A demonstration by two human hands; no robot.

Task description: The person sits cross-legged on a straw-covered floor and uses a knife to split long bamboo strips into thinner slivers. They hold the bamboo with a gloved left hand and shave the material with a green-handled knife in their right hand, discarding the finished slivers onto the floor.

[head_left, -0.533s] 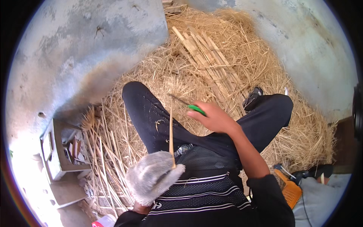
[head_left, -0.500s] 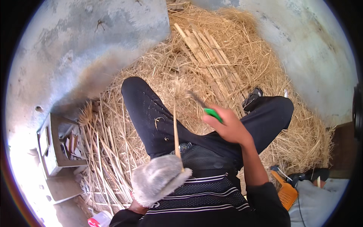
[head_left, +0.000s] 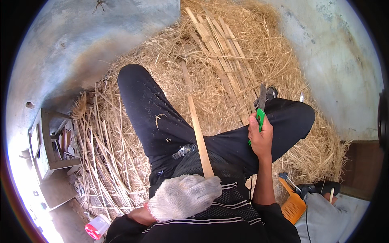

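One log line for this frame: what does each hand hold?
left hand: gloved, grips bamboo strip | right hand: bare, holds green-handled knife, blade up | knife and strip apart | seated on straw

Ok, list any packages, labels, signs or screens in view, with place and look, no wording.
No labels, signs or screens show.
Plastic container: lower left on the ground beside the straw, whitish and translucent with a pink-red end.
Orange basket: lower right beside the person's right arm, perforated plastic.

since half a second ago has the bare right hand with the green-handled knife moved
Yes. The right hand with the green-handled knife has swung away from the bamboo strip, out over the right thigh, blade pointing up.
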